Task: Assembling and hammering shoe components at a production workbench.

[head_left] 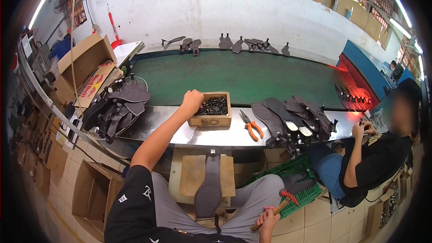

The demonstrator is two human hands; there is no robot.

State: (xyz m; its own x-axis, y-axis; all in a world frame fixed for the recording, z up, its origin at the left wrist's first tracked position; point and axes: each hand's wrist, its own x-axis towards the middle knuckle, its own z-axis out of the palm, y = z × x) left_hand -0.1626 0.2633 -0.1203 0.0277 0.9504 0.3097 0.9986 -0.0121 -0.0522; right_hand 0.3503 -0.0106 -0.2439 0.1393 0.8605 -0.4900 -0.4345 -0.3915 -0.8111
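My left hand (192,101) is curled at the left rim of a small wooden box (209,121) filled with small black pieces (213,106). Its fingertips are hidden, so what they pinch cannot be made out. Low over my right thigh, my right hand (268,218) is wrapped round the wooden handle of a hammer (284,203) with a red head. A dark grey sandal sole (209,186) lies lengthwise between my knees on a brown board (190,175), a small metal-and-black fitting at its far end. Neither hand touches it.
Orange-handled pliers (252,127) and a pile of dark soles (288,117) lie right of the box. A basket heaped with soles (123,103) stands left. Behind runs a green conveyor belt (234,69). A co-worker (375,153) sits at right, near a green crate (299,198).
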